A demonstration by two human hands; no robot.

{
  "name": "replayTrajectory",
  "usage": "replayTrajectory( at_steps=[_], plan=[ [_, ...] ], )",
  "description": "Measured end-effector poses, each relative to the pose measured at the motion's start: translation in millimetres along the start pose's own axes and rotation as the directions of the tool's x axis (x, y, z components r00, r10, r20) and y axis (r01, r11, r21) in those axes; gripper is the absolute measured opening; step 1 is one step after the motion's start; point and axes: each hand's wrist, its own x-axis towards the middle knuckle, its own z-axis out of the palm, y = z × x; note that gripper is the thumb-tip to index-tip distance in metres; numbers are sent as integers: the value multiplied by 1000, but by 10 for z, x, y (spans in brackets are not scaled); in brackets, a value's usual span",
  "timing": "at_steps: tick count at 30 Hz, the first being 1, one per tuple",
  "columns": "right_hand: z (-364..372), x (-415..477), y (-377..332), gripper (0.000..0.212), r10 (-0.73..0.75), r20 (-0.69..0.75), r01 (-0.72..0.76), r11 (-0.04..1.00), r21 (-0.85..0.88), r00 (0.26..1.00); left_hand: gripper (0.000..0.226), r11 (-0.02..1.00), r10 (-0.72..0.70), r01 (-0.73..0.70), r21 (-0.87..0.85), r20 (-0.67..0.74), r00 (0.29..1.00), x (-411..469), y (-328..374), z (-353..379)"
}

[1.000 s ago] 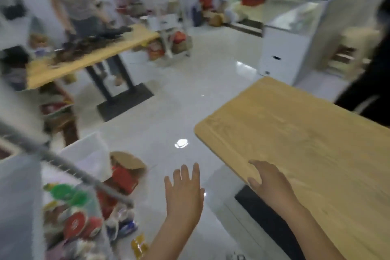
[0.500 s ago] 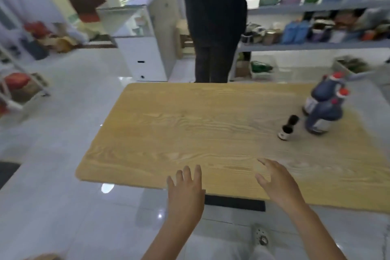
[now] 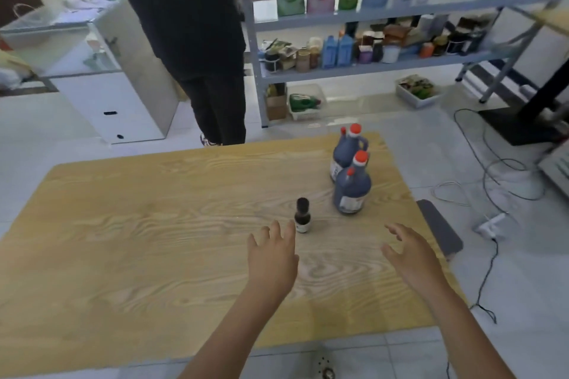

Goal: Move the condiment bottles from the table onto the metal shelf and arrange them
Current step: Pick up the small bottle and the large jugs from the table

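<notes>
The wooden table [image 3: 154, 255] now fills the view, the head having swung round to face it, with the grey metal shelf [image 3: 369, 68] beyond at 12 o'clock; a fresh pickup looks about to begin. The left hand [image 3: 272, 258] and right hand [image 3: 411, 252] hover empty, fingers spread. The small dark bottle [image 3: 302, 216] stands upright just beside the left fingertips, and two red-capped dark jugs [image 3: 352, 188] stand close together at its 1 o'clock.

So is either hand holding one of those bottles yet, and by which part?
Nothing is held. Left hand and right hand hover open above the table; the small dark bottle stands ungripped.
</notes>
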Motion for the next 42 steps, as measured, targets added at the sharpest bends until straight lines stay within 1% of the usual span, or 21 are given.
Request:
replayTrajectory(
  at_steps=[5, 8, 12, 14, 17, 20, 21, 23, 25, 27, 32, 35, 36, 39, 42],
  plan=[
    [-150, 435, 97, 46, -27, 38, 26, 999, 21, 999, 68, 999, -47, 47, -14, 18, 999, 435, 152, -50],
    [-194, 664, 64, 50, -36, 58, 31, 995, 91, 998, 70, 995, -81, 82, -55, 26, 996, 659, 155, -5],
    [-253, 979, -105, 57, -77, 36, 70, 981, 181, 996, 67, 991, -98, 101, -92, 41, 994, 917, 193, 26],
    [-288, 1127, -222, 59, -129, 7, 125, 969, 214, 992, 64, 989, -101, 105, -104, 42, 994, 1030, 224, 36],
    [-304, 1342, -330, 69, -208, -6, 205, 962, 182, 978, 63, 988, -92, 101, -118, 78, 993, 1157, 281, 47],
    [-291, 1516, -364, 78, -254, 44, 252, 967, 48, 966, 59, 991, -77, 90, -97, 128, 989, 1241, 334, 66],
    [-287, 1558, -376, 76, -252, 61, 253, 968, -1, 966, 57, 992, -74, 87, -89, 136, 988, 1262, 344, 75],
    [-279, 1619, -393, 65, -261, 67, 265, 962, -67, 963, 51, 993, -75, 86, -82, 133, 988, 1300, 348, 95],
    [-272, 1673, -407, 49, -310, 48, 313, 946, -86, 950, 46, 992, -83, 93, -84, 119, 989, 1336, 338, 122],
    [-283, 1714, -432, 37, -321, 41, 323, 944, -73, 946, 42, 990, -93, 103, -91, 113, 989, 1358, 322, 162],
    [-301, 1767, -334, 30, -257, 33, 259, 962, -84, 966, 31, 987, -95, 108, -119, 108, 990, 1386, 291, 255],
    [-287, 1704, -286, 39, -232, 55, 236, 970, -59, 971, 28, 986, -88, 97, -134, 75, 993, 1366, 271, 286],
    [-287, 1686, -289, 38, -215, 53, 218, 974, -54, 975, 27, 987, -83, 91, -133, 61, 995, 1358, 264, 296],
    [-276, 1656, -301, 22, -165, 30, 165, 986, 9, 986, 24, 981, -98, 100, -164, 19, 995, 1318, 233, 307],
    [-237, 1587, -350, 20, -149, 9, 147, 985, 91, 989, 24, 967, -137, 127, -222, -27, 990, 1267, 186, 286]
  ],
)
